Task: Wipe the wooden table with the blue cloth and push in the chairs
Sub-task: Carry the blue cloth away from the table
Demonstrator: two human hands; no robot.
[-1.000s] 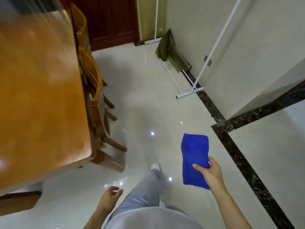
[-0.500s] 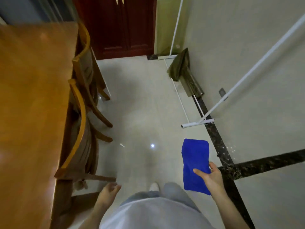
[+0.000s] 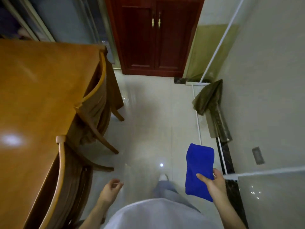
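Above right hand (image 3: 214,182): blue cloth (image 3: 198,171), gripped.

Right hand (image 3: 214,182) keeps a pinching grip; left hand (image 3: 110,190) hangs loosely curled, empty.

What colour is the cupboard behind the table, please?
Dark red-brown cupboard, with brass handles; head view shows it best.

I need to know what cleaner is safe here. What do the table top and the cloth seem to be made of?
The table looks like orange-brown wood with a glossy, probably lacquered finish: it mirrors a lamp as a bright spot. The blue cloth in the right hand looks like soft, matte microfibre or terry, folded flat; the exact fibre cannot be told.
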